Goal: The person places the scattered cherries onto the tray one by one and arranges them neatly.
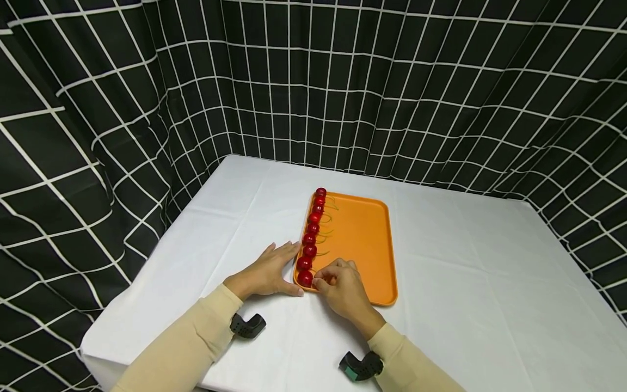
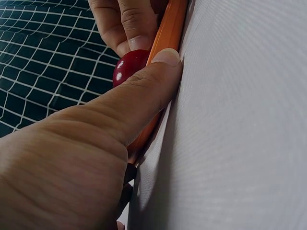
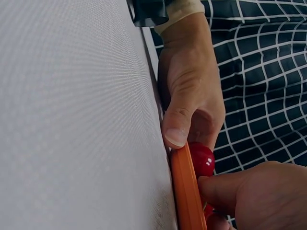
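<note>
White cloth (image 1: 441, 261) covers the table; cherries line the orange tray's (image 1: 364, 245) left edge. From the left wrist, the left hand (image 2: 86, 158) lies flat, thumb against the rim. From the right wrist, the right hand (image 3: 254, 196) pinches the nearest cherry (image 3: 201, 158): light, slippery, likely bruisable, best held gently by its sides.

In the head view, the fingertips of the right hand (image 1: 343, 287) are curled under the hand beside the nearest cherry (image 1: 305, 278), so its grip cannot be read: pinching the fruit or only touching it. The green stems (image 1: 327, 235) are too thin to count, and the far cherries overlap each other. Both forearms are cut by the lower edge, and the worktop (image 1: 470, 272) is cut there too. In the left wrist view, the left hand (image 2: 72, 163) fills the picture, blurred, and hides most of the orange tray (image 2: 165, 43). In the right wrist view, the tray runs off the lower edge.
</note>
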The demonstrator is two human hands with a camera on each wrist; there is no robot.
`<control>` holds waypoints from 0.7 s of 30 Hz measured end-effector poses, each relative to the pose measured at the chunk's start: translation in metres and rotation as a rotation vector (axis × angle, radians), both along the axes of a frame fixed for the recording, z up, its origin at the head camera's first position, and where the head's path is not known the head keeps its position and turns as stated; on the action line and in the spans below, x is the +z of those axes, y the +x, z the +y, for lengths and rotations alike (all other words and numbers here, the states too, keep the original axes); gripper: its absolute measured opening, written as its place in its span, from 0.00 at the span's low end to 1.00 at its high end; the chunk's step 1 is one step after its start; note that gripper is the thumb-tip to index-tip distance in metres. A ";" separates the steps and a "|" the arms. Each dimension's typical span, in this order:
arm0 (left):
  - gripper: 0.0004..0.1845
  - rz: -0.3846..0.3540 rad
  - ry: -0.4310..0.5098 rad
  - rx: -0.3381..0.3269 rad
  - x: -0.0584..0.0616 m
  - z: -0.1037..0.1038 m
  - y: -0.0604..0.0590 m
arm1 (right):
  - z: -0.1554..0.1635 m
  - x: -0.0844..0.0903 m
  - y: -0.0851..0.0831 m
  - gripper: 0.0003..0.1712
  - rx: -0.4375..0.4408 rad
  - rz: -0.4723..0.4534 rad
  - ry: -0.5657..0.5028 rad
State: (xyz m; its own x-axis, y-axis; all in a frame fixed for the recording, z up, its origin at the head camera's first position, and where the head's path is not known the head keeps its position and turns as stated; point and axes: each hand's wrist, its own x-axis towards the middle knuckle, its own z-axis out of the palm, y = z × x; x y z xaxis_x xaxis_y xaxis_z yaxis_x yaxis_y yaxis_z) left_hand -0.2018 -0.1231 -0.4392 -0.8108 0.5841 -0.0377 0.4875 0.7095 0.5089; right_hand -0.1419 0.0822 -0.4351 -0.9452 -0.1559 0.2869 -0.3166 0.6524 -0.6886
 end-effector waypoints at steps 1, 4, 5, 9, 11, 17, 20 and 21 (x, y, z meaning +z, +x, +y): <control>0.60 -0.001 0.001 -0.001 0.000 0.000 0.000 | 0.000 0.000 0.000 0.05 0.000 -0.003 0.002; 0.60 -0.005 -0.001 -0.003 0.000 -0.001 0.000 | -0.001 -0.001 0.000 0.04 -0.003 -0.006 0.004; 0.60 -0.004 -0.001 -0.003 0.000 -0.002 0.001 | -0.001 -0.001 0.000 0.04 -0.002 -0.003 0.004; 0.60 0.000 0.002 -0.008 0.001 -0.003 0.000 | -0.002 -0.001 -0.001 0.03 -0.001 0.010 0.014; 0.60 0.002 0.006 -0.010 0.000 -0.002 0.000 | -0.002 -0.001 -0.001 0.03 -0.001 0.010 0.016; 0.60 -0.005 0.006 -0.002 -0.002 -0.001 0.000 | 0.002 0.000 -0.001 0.01 -0.016 0.012 -0.036; 0.60 -0.005 0.017 -0.017 -0.004 -0.002 -0.001 | 0.009 0.003 -0.001 0.03 -0.049 0.029 -0.119; 0.59 -0.014 0.027 -0.017 -0.004 -0.005 -0.001 | 0.013 0.005 -0.001 0.03 -0.061 0.034 -0.144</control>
